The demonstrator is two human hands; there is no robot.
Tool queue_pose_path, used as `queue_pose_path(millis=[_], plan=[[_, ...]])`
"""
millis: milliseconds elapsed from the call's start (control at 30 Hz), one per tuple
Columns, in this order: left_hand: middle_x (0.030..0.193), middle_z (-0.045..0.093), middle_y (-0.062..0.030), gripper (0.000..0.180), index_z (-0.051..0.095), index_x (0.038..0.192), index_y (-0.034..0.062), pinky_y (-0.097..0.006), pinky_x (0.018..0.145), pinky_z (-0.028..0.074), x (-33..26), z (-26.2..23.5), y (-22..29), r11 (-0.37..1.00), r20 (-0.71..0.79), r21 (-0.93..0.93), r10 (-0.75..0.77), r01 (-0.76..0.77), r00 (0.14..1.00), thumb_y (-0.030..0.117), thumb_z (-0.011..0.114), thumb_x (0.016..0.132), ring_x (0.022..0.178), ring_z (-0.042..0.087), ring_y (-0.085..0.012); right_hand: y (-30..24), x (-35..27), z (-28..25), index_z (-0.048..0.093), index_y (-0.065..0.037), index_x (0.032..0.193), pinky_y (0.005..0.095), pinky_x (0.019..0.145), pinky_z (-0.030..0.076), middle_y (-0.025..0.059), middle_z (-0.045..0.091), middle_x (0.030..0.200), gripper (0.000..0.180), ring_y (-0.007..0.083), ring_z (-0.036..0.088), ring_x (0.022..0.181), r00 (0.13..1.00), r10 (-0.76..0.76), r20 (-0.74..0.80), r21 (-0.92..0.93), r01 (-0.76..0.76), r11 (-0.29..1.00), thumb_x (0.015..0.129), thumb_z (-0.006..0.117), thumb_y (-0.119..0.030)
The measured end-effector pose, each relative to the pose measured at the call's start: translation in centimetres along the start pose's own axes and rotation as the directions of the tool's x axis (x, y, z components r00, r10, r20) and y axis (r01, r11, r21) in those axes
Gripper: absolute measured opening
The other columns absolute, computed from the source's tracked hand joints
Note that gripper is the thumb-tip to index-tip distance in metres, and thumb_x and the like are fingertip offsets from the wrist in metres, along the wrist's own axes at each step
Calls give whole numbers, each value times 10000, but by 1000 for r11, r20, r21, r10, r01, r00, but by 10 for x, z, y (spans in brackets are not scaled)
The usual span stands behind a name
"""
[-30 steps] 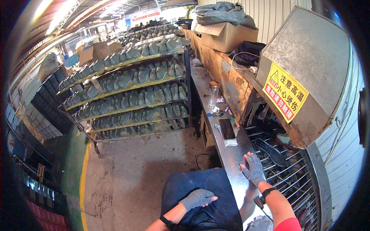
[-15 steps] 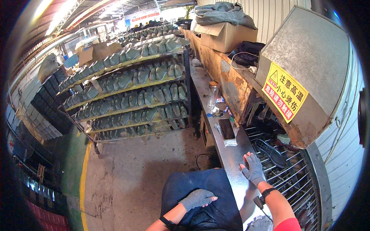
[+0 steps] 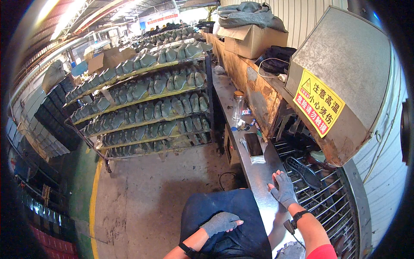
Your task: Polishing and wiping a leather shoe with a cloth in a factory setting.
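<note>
My left hand (image 3: 221, 223), in a grey fingerless glove, rests on the dark cloth over my lap (image 3: 220, 200). Its fingers are curled in, and nothing shows in them. On the metal ledge (image 3: 263, 181) to the right lies my right hand (image 3: 283, 190), gloved alike, with fingers stretched out and nothing held. Just beyond that hand, a black shoe sole (image 3: 303, 172) sits on the metal bars (image 3: 330, 194) of a conveyor. Farther up the ledge, a dark-screened phone (image 3: 253, 145) lies on something white.
A metal hood (image 3: 340, 56) with a yellow warning label overhangs the conveyor. A clear bottle (image 3: 237, 105) with a brown lid stands on the ledge. Ahead on the left is a tiered rack (image 3: 159, 96) full of grey-green shoe-shaped pieces. A cardboard box (image 3: 250, 39) sits on the wooden partition.
</note>
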State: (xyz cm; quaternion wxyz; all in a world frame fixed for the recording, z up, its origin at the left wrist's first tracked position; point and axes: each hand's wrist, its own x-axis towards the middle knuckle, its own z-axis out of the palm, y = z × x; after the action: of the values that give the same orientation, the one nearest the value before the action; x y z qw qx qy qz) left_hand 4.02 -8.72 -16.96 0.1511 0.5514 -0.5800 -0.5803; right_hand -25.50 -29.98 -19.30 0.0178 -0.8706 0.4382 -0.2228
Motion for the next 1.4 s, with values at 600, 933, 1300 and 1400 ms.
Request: queue_pose_path(millis=[600, 933, 1300, 1400], plan=[[728, 664, -20, 514, 712, 878, 65, -319, 646, 574, -2, -1, 1, 1000, 0, 11, 24, -24, 1000, 520, 576, 1075, 655, 657, -141, 1, 1, 3, 649, -37, 1380, 505, 1215, 371, 232, 566, 1512, 639, 423, 494, 1435, 1000, 27, -9, 21, -27, 999, 889, 753, -433], [727, 665, -17, 527, 712, 873, 62, -315, 642, 572, -4, -1, 7, 1000, -2, 8, 11, -11, 1000, 526, 570, 1078, 651, 651, -132, 1, 0, 0, 636, -43, 1404, 510, 1217, 362, 227, 564, 1516, 648, 419, 489, 1442, 1000, 27, 1, 21, -27, 999, 902, 734, -441], [724, 667, -22, 525, 717, 858, 54, -308, 624, 568, -3, -1, 3, 999, -13, 18, 51, -51, 999, 508, 576, 1080, 646, 644, -129, 2, 0, 3, 641, -42, 1394, 511, 1214, 367, 225, 570, 1506, 641, 418, 496, 1434, 1000, 24, -16, 22, -23, 999, 886, 762, -413], [724, 666, -22, 528, 716, 856, 53, -309, 626, 569, -3, -1, 2, 999, -12, 8, 47, -47, 999, 509, 574, 1081, 644, 642, -131, 1, 0, 4, 645, -47, 1394, 510, 1213, 369, 223, 572, 1504, 638, 416, 499, 1431, 999, 13, -30, 20, -12, 1000, 883, 767, -409]])
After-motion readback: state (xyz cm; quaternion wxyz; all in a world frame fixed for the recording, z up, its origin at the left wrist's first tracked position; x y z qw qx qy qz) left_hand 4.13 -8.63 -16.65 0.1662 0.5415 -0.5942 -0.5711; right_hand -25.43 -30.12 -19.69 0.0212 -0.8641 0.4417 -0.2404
